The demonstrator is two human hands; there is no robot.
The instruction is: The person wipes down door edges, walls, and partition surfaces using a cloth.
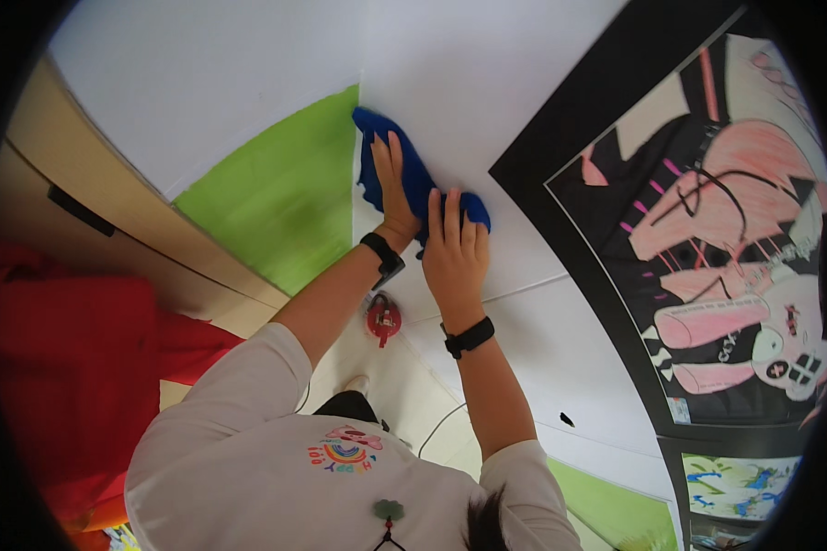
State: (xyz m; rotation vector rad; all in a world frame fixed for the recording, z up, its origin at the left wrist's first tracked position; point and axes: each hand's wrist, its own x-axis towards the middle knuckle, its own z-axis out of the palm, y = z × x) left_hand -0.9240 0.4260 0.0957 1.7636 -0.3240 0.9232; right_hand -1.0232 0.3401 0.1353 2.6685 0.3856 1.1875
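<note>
A blue cloth (413, 169) lies spread against the white wall, beside the corner where a green painted panel (282, 200) begins. My left hand (391, 186) presses on the upper part of the cloth with its fingers extended. Lower and to the right, my right hand (457, 241) rests on the cloth's other end, fingers slightly apart and pointing up the wall. The two hands are close together, and both hold the cloth to the wall. Each wrist wears a black band. Parts of the cloth are hidden under the palms and fingers.
Framed artwork with a wide black border (558, 206) hangs at the right. A red fire extinguisher (384, 320) stands on the floor below my arms. At the left are a wooden cabinet (96, 241) and red fabric (76, 358). A thin cable (435, 427) runs near the wall's foot.
</note>
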